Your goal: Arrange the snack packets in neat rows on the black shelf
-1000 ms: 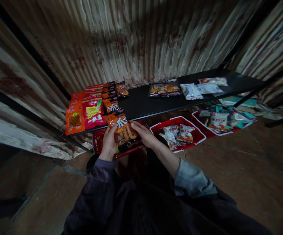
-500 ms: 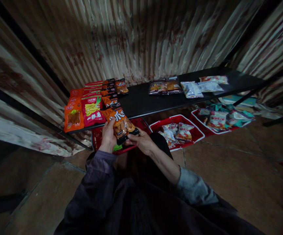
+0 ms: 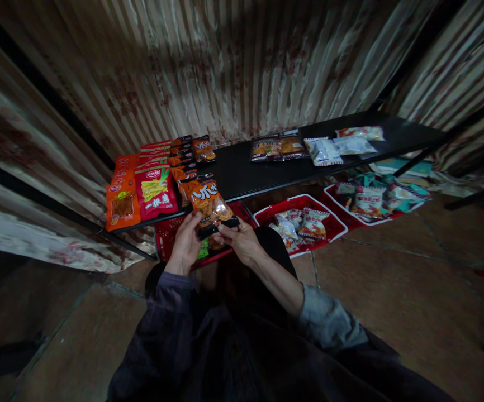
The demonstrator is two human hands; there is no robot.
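Both hands hold an orange and black snack bag (image 3: 210, 202) at the shelf's front edge. My left hand (image 3: 185, 244) grips its lower left side, and my right hand (image 3: 242, 239) pinches its lower right corner with the thumb on top. Behind it, more orange and black snack bags (image 3: 204, 149) lie in overlapping rows on the black shelf (image 3: 246, 178). To their left are red snack bags (image 3: 157, 191) with a yellow and green picture, then orange snack bags (image 3: 121, 207) at the shelf's left end. The fingers under the bag are hidden.
Farther right on the shelf lie brown snack bags (image 3: 278, 148) and white-blue packets (image 3: 326, 152). Below stand a red basket (image 3: 162, 237) partly behind my hands, a second red basket (image 3: 342, 231) of white packets, and a third basket (image 3: 370, 225) with green packets. Shelf posts and a curtain (image 3: 225, 67) surround it.
The held orange snack bag has moved slightly right and now lies flatter toward the shelf, showing more of its front. Both hands still grip it. The view has shifted a little.
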